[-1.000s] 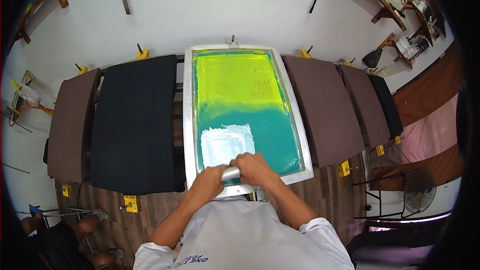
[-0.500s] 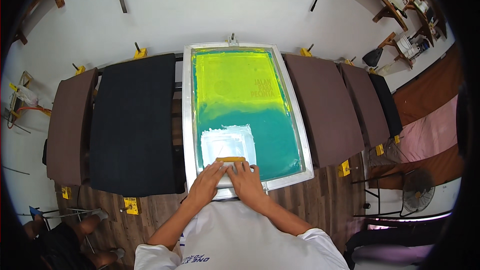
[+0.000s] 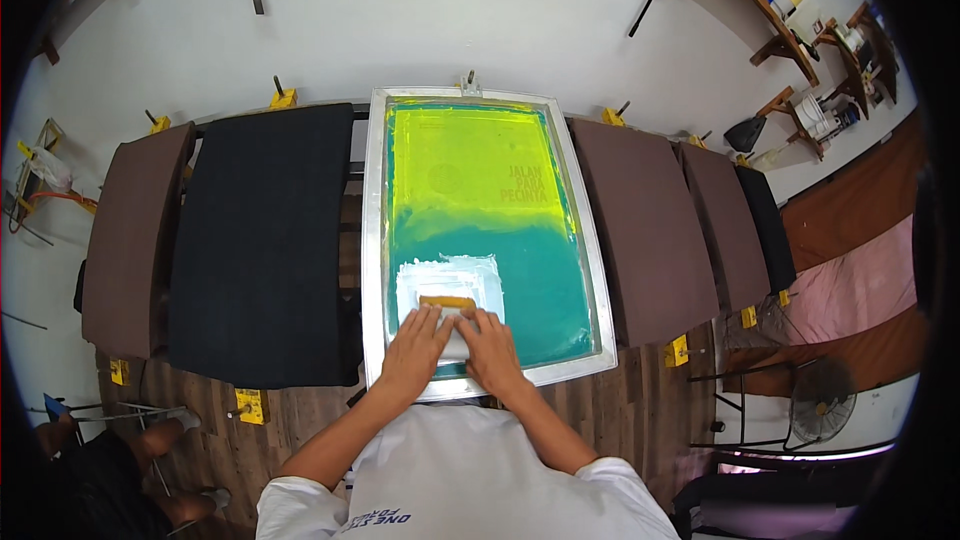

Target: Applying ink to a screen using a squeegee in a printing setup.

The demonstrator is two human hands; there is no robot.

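Pressing close together, the fingers of the left hand (image 3: pixel 408 358) and right hand (image 3: pixel 491 354) lie nearly straight, curved over a pale-handled squeegee (image 3: pixel 455 344) held between them, its yellow edge (image 3: pixel 447 302) showing past the fingertips. The squeegee sits at the near end of a printing screen, over a white ink patch (image 3: pixel 482 275). Beyond spread teal mesh (image 3: pixel 545 285), a yellow-green area (image 3: pixel 470 145) and the silver frame (image 3: pixel 374 240), flanked by a black board (image 3: pixel 265 240) and a brown board (image 3: pixel 645 230).
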